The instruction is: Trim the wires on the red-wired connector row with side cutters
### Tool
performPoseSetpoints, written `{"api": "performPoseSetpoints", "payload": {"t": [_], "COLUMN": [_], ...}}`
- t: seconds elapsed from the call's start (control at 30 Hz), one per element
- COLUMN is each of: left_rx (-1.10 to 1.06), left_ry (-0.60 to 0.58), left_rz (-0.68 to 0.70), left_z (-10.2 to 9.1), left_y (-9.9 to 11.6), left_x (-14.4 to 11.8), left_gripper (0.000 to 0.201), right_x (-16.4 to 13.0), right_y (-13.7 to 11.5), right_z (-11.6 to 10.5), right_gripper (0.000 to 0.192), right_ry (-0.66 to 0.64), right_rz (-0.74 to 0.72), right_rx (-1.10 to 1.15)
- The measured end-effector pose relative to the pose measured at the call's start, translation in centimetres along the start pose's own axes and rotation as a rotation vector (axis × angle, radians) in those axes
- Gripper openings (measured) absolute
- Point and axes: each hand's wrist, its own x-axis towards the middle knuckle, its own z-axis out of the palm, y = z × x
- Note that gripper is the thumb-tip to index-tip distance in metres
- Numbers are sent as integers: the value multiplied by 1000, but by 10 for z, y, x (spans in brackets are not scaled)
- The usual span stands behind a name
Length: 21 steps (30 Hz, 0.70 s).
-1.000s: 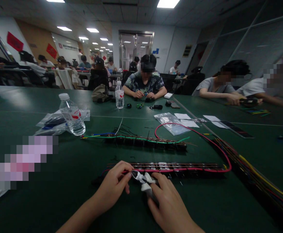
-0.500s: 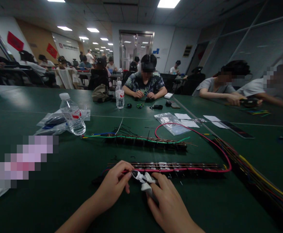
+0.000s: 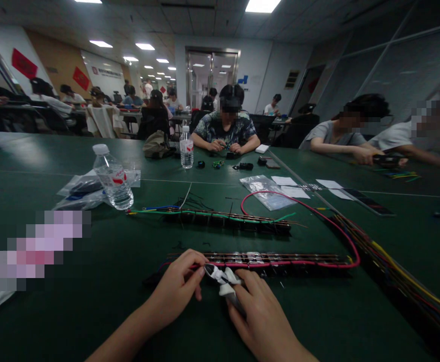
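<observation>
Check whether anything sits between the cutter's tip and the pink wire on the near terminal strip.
Nothing visible does. The right hand holds the cutter with its tip right at the pink wire, where the left hand pinches it at the near terminal strip.

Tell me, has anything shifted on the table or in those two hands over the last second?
Almost nothing. The left hand still pinches the red wire at the near terminal strip, and the right hand still grips the cutters with their tip at that spot; both barely drifted. The water bottle, the far strip and the plastic bags lie as before.
</observation>
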Motion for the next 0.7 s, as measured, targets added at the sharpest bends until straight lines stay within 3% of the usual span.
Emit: {"api": "performPoseSetpoints", "payload": {"t": [0.7], "left_rx": [-1], "left_ry": [-1], "left_rz": [14], "left_z": [0], "left_y": [1], "left_x": [0], "left_gripper": [16], "right_x": [2], "right_y": [5], "right_z": [12], "right_gripper": [13], "right_ry": [120], "right_rz": [-48], "right_rx": [-80]}}
